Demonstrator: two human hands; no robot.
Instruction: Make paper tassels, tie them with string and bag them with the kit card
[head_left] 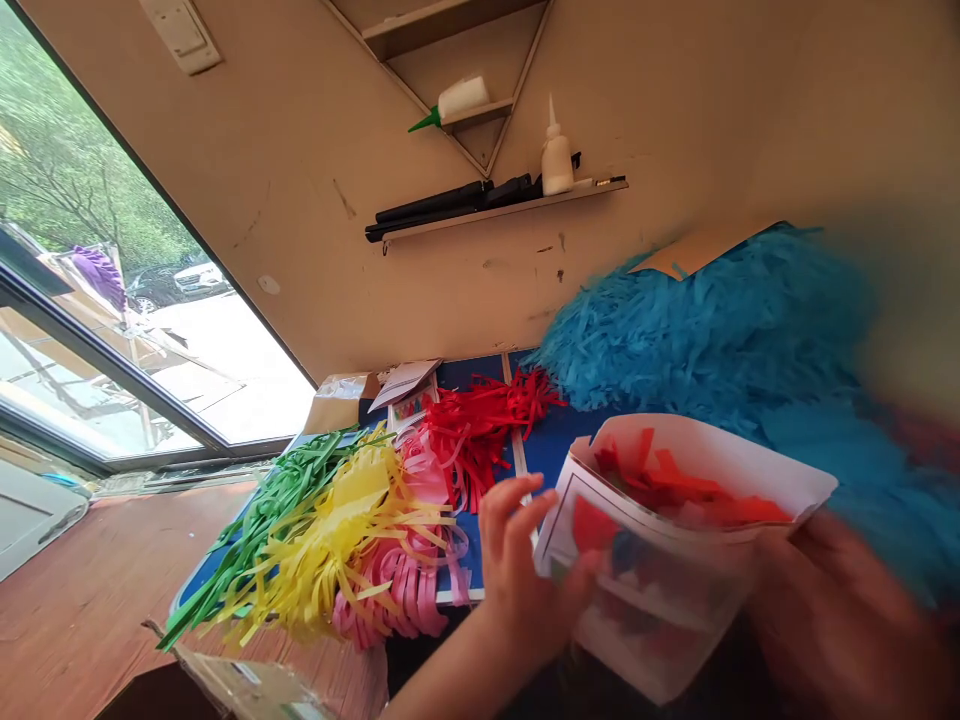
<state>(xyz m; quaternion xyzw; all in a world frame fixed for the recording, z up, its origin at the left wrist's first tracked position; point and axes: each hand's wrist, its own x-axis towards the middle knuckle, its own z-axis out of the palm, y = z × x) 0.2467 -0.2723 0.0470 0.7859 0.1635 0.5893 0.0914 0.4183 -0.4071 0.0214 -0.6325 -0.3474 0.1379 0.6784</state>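
A white paper packet (pixel 720 440) with a printed front is held up at the lower right. Its mouth gapes, and red and orange paper strips (pixel 690 490) show inside. My right hand (pixel 832 600), blurred, is closed on the packet's right side; its fingertips are partly hidden. My left hand (pixel 525 560) is at the packet's left edge with fingers spread apart, the thumb overlapping the printed front. Left of my hands, bundles of green (pixel 292 510), yellow (pixel 352 530), pink (pixel 409 590) and red paper fringe (pixel 480 420) lie on the blue table (pixel 551 450).
A big heap of blue paper fringe (pixel 697 320) sits at the right by the wall, with tan card on top. Folded papers (pixel 405 383) lie at the table's back edge. A wall shelf (pixel 510 208) carries a glue bottle (pixel 556 160). A cardboard box (pixel 240 685) is at lower left.
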